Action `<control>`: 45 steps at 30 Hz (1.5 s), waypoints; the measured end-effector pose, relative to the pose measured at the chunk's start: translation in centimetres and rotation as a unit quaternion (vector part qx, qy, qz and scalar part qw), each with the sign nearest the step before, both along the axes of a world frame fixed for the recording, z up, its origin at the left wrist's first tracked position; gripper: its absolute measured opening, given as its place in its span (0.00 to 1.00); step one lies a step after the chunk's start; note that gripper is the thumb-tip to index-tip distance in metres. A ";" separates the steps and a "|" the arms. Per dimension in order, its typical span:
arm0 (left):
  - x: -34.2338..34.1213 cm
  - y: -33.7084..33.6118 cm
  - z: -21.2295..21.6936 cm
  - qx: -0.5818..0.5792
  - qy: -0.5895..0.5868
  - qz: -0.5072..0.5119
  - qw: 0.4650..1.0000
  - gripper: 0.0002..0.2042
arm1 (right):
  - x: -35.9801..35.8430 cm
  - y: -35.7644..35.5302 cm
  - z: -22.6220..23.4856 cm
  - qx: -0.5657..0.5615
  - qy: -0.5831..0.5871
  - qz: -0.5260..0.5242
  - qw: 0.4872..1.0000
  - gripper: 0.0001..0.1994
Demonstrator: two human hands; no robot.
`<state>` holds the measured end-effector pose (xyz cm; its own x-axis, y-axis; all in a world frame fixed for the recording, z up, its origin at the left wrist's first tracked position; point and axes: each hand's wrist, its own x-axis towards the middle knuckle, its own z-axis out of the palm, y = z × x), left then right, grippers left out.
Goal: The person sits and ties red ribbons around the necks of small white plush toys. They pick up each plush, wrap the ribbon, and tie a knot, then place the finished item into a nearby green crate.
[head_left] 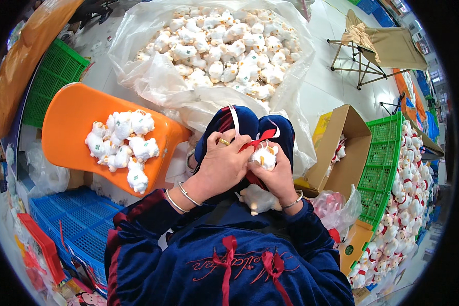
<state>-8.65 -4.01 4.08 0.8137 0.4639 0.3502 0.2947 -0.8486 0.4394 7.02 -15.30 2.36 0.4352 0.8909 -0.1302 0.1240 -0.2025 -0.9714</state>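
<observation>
Over my lap, both hands work on one small white plush toy (264, 158). My right hand (276, 176) cups the toy from below and the right. My left hand (223, 164), with a ring on one finger, pinches a red ribbon (256, 139) at the toy's top. A white strip (234, 118) rises from between my fingers. A second white plush toy (259, 199) lies on my lap just under my hands.
A big clear plastic bag (153, 76) full of white plush toys sits ahead. An orange plastic stool (71, 127) on my left carries several toys. A cardboard box (344, 148) and a green crate (382, 168) of ribboned toys stand right. Blue crates (76, 224) lie lower left.
</observation>
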 end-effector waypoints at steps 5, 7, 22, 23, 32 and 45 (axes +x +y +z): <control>-0.3 -0.1 -0.1 -0.077 0.001 -0.001 0.997 0.24 | -0.5 0.0 0.8 0.043 0.041 0.045 0.997 0.24; -0.3 0.2 -0.2 -0.091 -0.023 0.003 0.996 0.26 | -0.1 -0.1 1.0 0.060 0.069 0.067 0.994 0.23; -1.7 6.0 -2.9 -0.598 -0.038 -0.070 0.798 0.23 | 3.3 4.6 2.8 -0.024 -0.140 0.138 0.980 0.22; -1.9 6.3 -3.2 -0.589 -0.033 -0.065 0.805 0.22 | 3.4 4.9 2.7 -0.028 -0.156 0.151 0.976 0.21; -2.3 6.9 -3.8 -0.524 0.000 -0.074 0.848 0.26 | 4.4 8.0 2.5 0.039 -0.183 0.105 0.977 0.08; -3.5 7.5 -4.2 -0.534 -0.039 -0.062 0.842 0.25 | 3.6 8.0 1.0 0.033 -0.183 0.254 0.949 0.15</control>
<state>-12.20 3.52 -0.13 0.8725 0.4623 -0.1581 0.1675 0.0209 0.9857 10.60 -7.28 3.34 -0.0482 0.9988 0.0106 0.5216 0.0342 -0.8525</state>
